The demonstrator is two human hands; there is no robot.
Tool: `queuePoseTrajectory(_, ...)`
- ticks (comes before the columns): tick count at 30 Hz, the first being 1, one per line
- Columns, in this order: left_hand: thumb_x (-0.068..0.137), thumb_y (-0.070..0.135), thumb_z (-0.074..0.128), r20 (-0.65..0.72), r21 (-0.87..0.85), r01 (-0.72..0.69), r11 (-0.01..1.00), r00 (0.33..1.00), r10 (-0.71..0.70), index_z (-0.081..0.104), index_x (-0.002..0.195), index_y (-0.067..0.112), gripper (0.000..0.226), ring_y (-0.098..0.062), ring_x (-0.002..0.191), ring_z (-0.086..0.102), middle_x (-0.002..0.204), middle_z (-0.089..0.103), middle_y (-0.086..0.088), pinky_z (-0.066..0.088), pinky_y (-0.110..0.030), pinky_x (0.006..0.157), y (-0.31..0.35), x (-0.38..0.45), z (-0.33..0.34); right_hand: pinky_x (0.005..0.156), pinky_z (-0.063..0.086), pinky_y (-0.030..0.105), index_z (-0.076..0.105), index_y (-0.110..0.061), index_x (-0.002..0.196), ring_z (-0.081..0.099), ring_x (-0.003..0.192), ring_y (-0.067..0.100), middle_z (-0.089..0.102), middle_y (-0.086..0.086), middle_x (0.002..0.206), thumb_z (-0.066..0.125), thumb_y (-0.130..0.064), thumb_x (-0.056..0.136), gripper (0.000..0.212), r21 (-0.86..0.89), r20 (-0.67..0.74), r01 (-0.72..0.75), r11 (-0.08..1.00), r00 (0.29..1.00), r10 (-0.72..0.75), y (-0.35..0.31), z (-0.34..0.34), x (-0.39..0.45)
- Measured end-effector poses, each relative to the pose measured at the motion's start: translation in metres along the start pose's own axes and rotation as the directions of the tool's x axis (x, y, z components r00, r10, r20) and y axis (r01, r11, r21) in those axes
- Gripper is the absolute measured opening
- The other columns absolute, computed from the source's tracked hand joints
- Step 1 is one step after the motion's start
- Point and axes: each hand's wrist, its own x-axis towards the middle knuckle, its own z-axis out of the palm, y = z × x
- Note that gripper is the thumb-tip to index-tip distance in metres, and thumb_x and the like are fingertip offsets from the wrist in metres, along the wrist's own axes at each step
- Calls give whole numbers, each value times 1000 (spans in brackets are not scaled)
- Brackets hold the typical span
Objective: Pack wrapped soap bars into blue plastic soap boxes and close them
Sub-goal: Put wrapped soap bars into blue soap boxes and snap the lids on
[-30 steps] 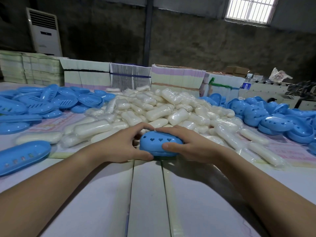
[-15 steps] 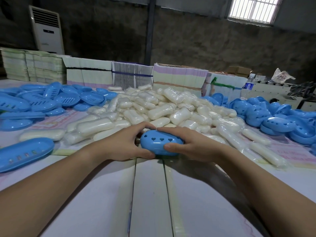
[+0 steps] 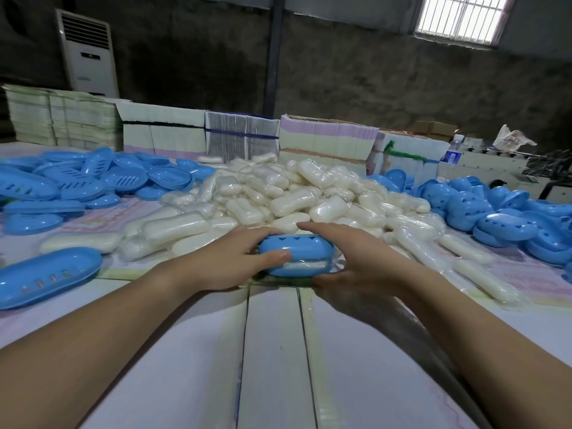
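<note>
Soap box [image 3: 295,257] at table's [image 3: 272,351] near centre, just before heaped wrapped soap bars [image 3: 297,196], lid ajar over a white bar. Left hand [image 3: 223,261] gripping its left end, thumb on front; right hand [image 3: 356,267] clasping right end, fingers over lid.

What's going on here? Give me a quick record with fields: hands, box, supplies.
left hand: grips the soap box's left end, thumb on the lid
right hand: holds its right end
soap box: blue, heart holes in the lid, white soap showing in the gap, not fully closed
wrapped soap bars: piled behind
lids: heaped right
trays: heaped left
</note>
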Motion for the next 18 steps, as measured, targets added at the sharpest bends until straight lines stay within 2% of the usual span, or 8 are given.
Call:
queuePoseTrajectory(2,100,41,57,6,38,1,999,1000,-1,54,141,25,44,-16,117,55,127,61,3,45,-37,105,0,1,1,97,42,26,36,-40,143,51,118,9,55,-13,134,73,-47,77,76,-11,-29,-3,1000,1000,3,1,1,1)
queuePoseTrajectory(4,101,40,57,13,46,6,999,1000,-6,49,145,30,46,-15,120,52,132,57,4,44,-35,106,-1,1,1,93,46,28,37,-44,140,54,111,8,58,-14,129,72,-51,76,74,19,-21,-16,1000,1000,16,2,4,1)
queuePoseTrajectory(7,96,38,66,-11,16,-24,1000,1000,24,50,141,36,48,1,112,53,129,56,10,46,-15,93,-1,-1,2,92,48,30,29,-52,137,55,107,7,57,-13,127,63,-67,68,79,94,36,-51,994,998,48,5,7,2)
queuePoseTrajectory(9,91,36,73,-43,3,-28,1000,999,29,50,137,41,51,6,113,51,127,55,12,44,-8,88,-1,-2,4,92,47,30,28,-53,137,53,106,7,56,-13,127,60,-70,65,81,105,42,-54,993,998,50,7,8,3)
queuePoseTrajectory(12,86,32,78,-67,-3,-19,1000,998,18,50,132,42,55,1,114,53,128,55,10,43,-11,93,-2,-2,4,90,45,23,29,-50,139,52,108,5,55,-15,128,64,-66,68,81,142,33,-48,989,999,43,9,10,4)
queuePoseTrajectory(15,85,31,80,-52,4,-3,1000,999,3,52,130,40,54,6,108,54,122,58,13,41,-2,83,-3,-1,2,87,41,17,33,-48,140,52,108,3,55,-16,128,65,-65,67,81,167,36,-54,984,998,48,10,10,4)
queuePoseTrajectory(18,86,35,78,-42,27,3,1000,999,-2,53,132,41,53,5,107,55,121,58,15,42,-3,82,-2,-1,1,83,40,13,36,-46,138,52,105,2,56,-17,125,66,-64,68,78,167,43,-48,985,998,41,10,10,5)
